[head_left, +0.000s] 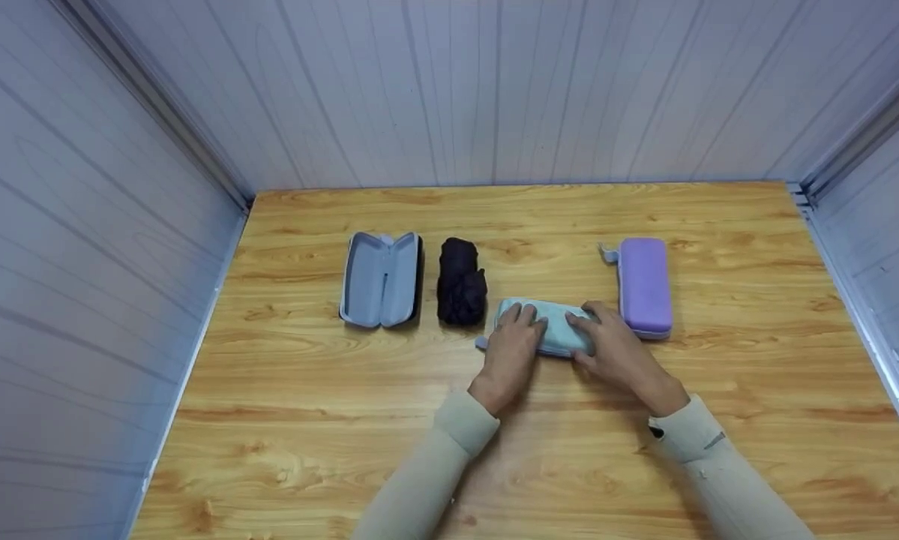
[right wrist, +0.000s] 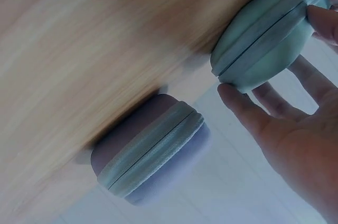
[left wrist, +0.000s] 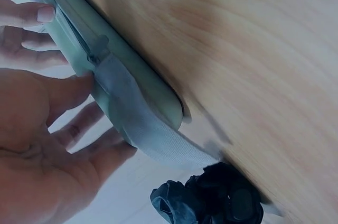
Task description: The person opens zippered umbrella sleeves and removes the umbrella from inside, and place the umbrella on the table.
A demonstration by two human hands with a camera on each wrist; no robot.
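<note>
A mint-green zippered case (head_left: 559, 322) lies on the table, lid down, with both hands on it. My left hand (head_left: 514, 346) holds its left part, thumb on the near side by the zip and fingers over the top. In the left wrist view the zip pull (left wrist: 98, 48) and a grey strap (left wrist: 153, 129) show at that end. My right hand (head_left: 620, 352) grips the right part, fingers spread over the lid and thumb low on the near side. Seen from the right wrist, the zip seam (right wrist: 264, 36) runs round the rounded end. The case's far side is hidden.
A purple zippered case (head_left: 645, 285) lies shut just right of my right hand. Left of the green case is a crumpled black fabric bundle (head_left: 461, 283). Farther left, a dark case with grey lining (head_left: 381, 281) lies spread open. Pale panelled walls (head_left: 449, 97) enclose the wooden table (head_left: 307, 420).
</note>
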